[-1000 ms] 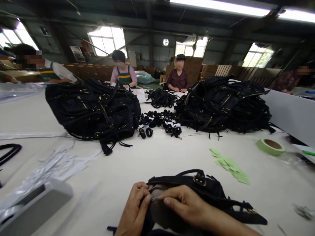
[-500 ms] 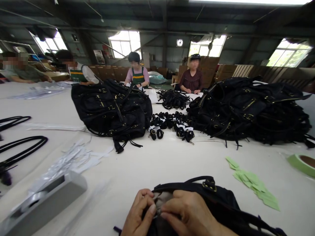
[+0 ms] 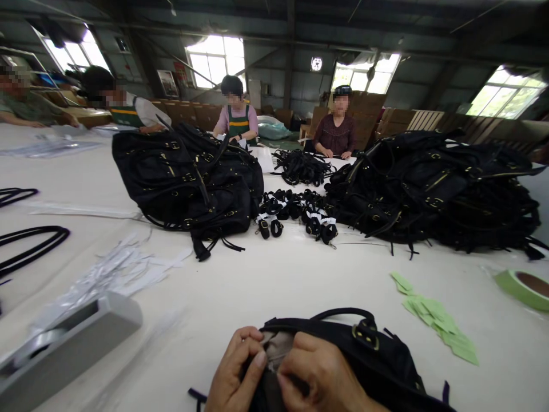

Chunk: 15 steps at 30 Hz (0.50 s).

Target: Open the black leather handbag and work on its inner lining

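Both hands are together at the bottom edge of view, pinching at the mouth of a black bag [image 3: 377,357]. Left hand [image 3: 234,372] grips the near rim, thumb over the edge. Right hand [image 3: 319,375] is closed on something small at the pale lining [image 3: 277,346], likely a zipper pull or tag, too small to tell. Fingertips of the two hands nearly touch.

Judgement on doing the step well: keep the left hand clamped on the rim so the fabric stays taut, and work the small part with the right thumb and forefinger in short pulls. Keep the lining out from under the fingers so it doesn't snag. Watch the buckle [image 3: 366,335] and handle [image 3: 343,313] just beyond the right knuckles; they shouldn't get dragged under.

The bag lies flat on the tabletop [image 3: 291,274], right at the person's front, its mouth under both hands and its body running off to the right and past the bottom edge.

Around: green slips [image 3: 437,323] right of the bag, green tape roll [image 3: 523,288] at far right, grey tray [image 3: 68,343] and white strips [image 3: 124,269] at left. Further out, two bag piles [image 3: 189,177] [image 3: 441,183] with strap bundles [image 3: 295,214] between them. Other people sit at the far side, their hands well apart from this bag.
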Tool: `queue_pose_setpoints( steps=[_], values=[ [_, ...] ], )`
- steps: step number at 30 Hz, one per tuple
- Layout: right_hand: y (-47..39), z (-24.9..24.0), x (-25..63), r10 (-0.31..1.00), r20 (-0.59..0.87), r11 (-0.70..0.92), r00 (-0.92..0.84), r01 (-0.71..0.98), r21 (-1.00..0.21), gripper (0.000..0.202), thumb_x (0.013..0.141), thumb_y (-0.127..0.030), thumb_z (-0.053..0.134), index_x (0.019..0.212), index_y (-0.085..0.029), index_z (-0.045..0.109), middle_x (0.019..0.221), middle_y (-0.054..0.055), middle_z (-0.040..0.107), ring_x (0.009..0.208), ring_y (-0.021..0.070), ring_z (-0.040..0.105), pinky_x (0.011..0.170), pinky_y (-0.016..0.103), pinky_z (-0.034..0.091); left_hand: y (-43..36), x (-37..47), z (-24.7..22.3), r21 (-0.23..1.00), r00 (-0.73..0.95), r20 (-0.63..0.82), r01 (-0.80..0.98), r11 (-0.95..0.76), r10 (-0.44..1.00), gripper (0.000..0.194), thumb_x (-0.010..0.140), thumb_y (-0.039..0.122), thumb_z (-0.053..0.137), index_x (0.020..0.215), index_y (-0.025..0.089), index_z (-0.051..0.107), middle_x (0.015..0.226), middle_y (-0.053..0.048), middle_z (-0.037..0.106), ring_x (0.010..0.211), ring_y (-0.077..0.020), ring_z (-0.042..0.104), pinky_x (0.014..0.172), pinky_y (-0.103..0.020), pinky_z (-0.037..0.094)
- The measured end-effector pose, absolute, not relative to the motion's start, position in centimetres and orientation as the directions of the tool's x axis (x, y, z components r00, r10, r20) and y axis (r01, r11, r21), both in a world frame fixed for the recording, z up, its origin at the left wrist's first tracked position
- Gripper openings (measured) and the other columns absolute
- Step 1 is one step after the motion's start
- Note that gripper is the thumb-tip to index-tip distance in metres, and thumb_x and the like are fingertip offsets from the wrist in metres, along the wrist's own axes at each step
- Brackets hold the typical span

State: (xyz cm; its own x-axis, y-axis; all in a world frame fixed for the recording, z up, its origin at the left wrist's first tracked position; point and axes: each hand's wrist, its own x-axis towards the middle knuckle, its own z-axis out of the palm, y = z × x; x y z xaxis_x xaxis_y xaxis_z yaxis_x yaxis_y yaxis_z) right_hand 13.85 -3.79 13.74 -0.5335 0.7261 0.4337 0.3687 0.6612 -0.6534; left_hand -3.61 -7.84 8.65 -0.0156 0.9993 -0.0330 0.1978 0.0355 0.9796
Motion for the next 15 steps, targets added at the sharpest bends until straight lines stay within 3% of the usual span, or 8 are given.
queue_pose_setpoints(
  steps=[9, 15],
  values=[
    [-3.9, 12.5, 13.6, 0.761, 0.344, 0.612, -0.550, 0.434, -0.662, 0.009, 0.068, -0.011, 0.050, 0.061, -0.017, 0.050, 0.063, 0.000, 0.052, 0.050, 0.0080, 0.045, 0.044, 0.019, 0.025, -8.1, -3.6, 8.5, 0.965, -0.036, 0.013, 0.263, -0.003, 0.999, 0.022, 0.090, 0.037, 0.053, 0.076, 0.023, 0.063, 0.104, -0.003, 0.052, 0.106, -0.0168, 0.052, 0.090, -0.021, 0.042],
    [-4.1, 11.4, 14.0, 0.745, 0.316, 0.632, -0.588, 0.470, -0.616, 0.014, 0.080, -0.017, 0.051, 0.067, -0.018, 0.055, 0.068, 0.001, 0.054, 0.056, 0.0107, 0.051, 0.051, 0.021, 0.033, -8.1, -4.3, 9.8, 0.901, 0.089, 0.110, 0.411, -0.136, 0.990, 0.021, 0.092, 0.027, 0.046, 0.091, 0.027, 0.066, 0.112, -0.004, 0.054, 0.112, -0.0164, 0.052, 0.096, -0.021, 0.041]
  ],
)
